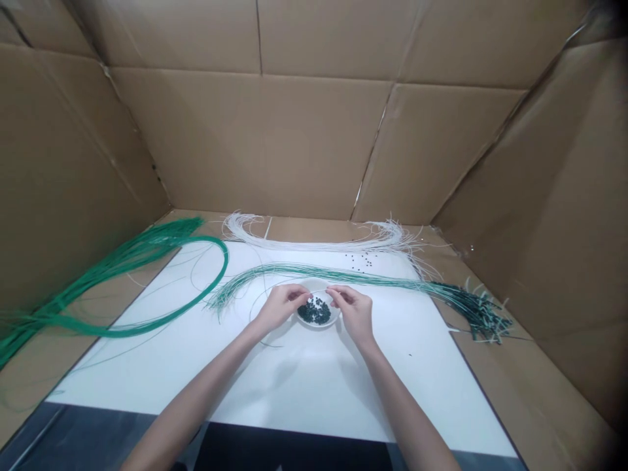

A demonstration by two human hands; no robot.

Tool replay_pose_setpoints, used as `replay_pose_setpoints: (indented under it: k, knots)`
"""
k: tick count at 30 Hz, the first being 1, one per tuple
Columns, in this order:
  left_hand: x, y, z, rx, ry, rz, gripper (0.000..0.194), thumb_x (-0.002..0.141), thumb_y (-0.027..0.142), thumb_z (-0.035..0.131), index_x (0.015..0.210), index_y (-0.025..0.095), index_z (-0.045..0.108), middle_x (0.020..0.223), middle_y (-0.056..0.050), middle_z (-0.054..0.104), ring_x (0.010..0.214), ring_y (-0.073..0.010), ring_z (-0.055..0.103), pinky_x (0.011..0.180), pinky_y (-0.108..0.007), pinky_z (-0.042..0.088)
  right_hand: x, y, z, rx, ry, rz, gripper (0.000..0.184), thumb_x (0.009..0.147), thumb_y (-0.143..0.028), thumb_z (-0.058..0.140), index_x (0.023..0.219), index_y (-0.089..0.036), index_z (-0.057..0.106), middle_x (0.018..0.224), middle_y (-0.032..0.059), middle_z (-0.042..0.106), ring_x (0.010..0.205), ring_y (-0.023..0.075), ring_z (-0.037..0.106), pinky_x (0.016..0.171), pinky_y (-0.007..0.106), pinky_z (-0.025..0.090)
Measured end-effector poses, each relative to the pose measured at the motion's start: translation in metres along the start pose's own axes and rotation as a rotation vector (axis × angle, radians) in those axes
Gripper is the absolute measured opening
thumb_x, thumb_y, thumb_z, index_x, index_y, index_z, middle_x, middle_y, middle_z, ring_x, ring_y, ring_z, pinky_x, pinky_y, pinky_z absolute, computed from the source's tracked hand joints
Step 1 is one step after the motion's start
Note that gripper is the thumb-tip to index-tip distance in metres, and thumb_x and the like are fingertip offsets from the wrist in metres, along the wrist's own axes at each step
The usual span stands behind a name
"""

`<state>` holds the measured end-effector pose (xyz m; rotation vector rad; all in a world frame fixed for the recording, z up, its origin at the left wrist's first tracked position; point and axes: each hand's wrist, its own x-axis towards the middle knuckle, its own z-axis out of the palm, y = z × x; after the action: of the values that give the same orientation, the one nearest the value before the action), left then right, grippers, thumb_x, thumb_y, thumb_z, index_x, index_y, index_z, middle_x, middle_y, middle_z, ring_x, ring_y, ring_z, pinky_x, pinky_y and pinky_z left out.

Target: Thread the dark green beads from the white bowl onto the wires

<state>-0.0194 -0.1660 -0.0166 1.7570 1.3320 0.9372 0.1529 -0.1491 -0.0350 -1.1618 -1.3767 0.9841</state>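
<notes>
Forearms foremost; left grip, right grip pinching thin strand, long axis left-right, above bowl.

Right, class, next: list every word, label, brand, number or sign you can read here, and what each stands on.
There are none to read.
The brown cardboard walls show creases and seams, but no legible print.
The flat white work surface and small round white bowl show no lettering either.
</notes>
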Motion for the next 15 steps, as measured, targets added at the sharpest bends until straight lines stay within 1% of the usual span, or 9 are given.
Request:
replay_pose_setpoints:
  k: [2,3,4,6,7,8,9,12,15]
  knots:
    - [0.0012,0.0021,0.0003,0.030,0.045,0.013,0.026,0.078,0.033,0.047,0.080,0.015,0.065,0.082,-0.004,0.066,0.075,-0.0155,0.057,0.067,-0.023,0.041,0.0000,0.0004,0.0011,0.003,-0.004,-0.033,0.021,0.069,-0.033,0.061,0.078,-0.015,0.065,0.077,0.0057,0.066,0.057,0.0127,0.057,0.057,0.025,0.048]
    - [0.0019,0.0030,0.0003,0.042,0.065,0.016,0.026,0.078,0.033,0.047,0.080,0.015,0.065,0.082,-0.004,0.066,0.075,-0.0156,0.057,0.067,-0.023,0.041,0.0002,0.0004,0.0019,0.015,-0.011,-0.056,0.024,0.069,-0.032,0.061,0.086,-0.016,0.064,0.085,0.0067,0.066,0.060,0.0129,0.058,0.059,0.025,0.048]
    - [0.0026,0.0036,0.0004,0.047,0.081,0.016,0.026,0.078,0.034,0.047,0.079,0.015,0.065,0.081,-0.004,0.066,0.075,-0.0156,0.057,0.067,-0.023,0.041,0.0006,0.0003,0.0029,0.035,-0.022,-0.080,0.032,0.068,-0.031,0.062,0.097,-0.018,0.061,0.096,0.0079,0.064,0.065,0.0131,0.059,0.060,0.026,0.049]
    - [0.0041,0.0039,0.0009,0.038,0.101,0.019,0.026,0.078,0.034,0.047,0.077,0.015,0.065,0.079,-0.004,0.065,0.073,-0.0155,0.057,0.067,-0.023,0.041,0.0017,0.0002,0.0049,0.083,-0.040,-0.106,0.057,0.064,-0.029,0.066,0.117,-0.021,0.047,0.115,0.0105,0.055,0.071,0.0134,0.059,0.061,0.026,0.050]
    - [0.0049,0.0037,0.0014,0.025,0.106,0.024,0.026,0.077,0.034,0.048,0.076,0.014,0.065,0.078,-0.004,0.065,0.073,-0.0153,0.057,0.066,-0.023,0.041,0.0021,0.0001,0.0059,0.102,-0.056,-0.101,0.065,0.063,-0.028,0.067,0.122,-0.022,0.042,0.118,0.0115,0.052,0.073,0.0137,0.059,0.061,0.026,0.050]
    - [0.0056,0.0033,0.0020,0.010,0.106,0.031,0.026,0.077,0.034,0.048,0.075,0.014,0.064,0.077,-0.004,0.065,0.072,-0.0151,0.056,0.066,-0.022,0.041,0.0023,0.0000,0.0066,0.113,-0.082,-0.085,0.066,0.062,-0.028,0.068,0.122,-0.021,0.042,0.117,0.0120,0.053,0.074,0.0142,0.059,0.063,0.027,0.051]
    - [0.0063,0.0028,0.0026,-0.010,0.102,0.037,0.026,0.077,0.034,0.049,0.074,0.014,0.064,0.075,-0.003,0.064,0.071,-0.0148,0.056,0.065,-0.022,0.040,0.0022,-0.0002,0.0071,0.111,-0.116,-0.065,0.059,0.063,-0.029,0.067,0.118,-0.019,0.048,0.112,0.0118,0.057,0.075,0.0150,0.060,0.065,0.028,0.051]
    - [0.0078,0.0015,0.0046,-0.089,0.085,0.035,0.027,0.076,0.036,0.050,0.073,0.013,0.064,0.071,-0.003,0.063,0.068,-0.0141,0.055,0.062,-0.021,0.040,0.0003,-0.0009,0.0074,0.063,-0.201,-0.048,0.027,0.070,-0.032,0.061,0.090,-0.016,0.065,0.099,0.0103,0.064,0.083,0.0185,0.060,0.071,0.029,0.050]
    - [0.0082,0.0008,0.0062,-0.170,0.089,0.009,0.027,0.074,0.036,0.053,0.075,0.012,0.065,0.071,-0.003,0.064,0.067,-0.0143,0.055,0.061,-0.022,0.041,-0.0024,-0.0011,0.0076,0.003,-0.210,-0.113,0.020,0.073,-0.032,0.058,0.082,-0.017,0.068,0.102,0.0092,0.063,0.090,0.0201,0.058,0.068,0.028,0.049]
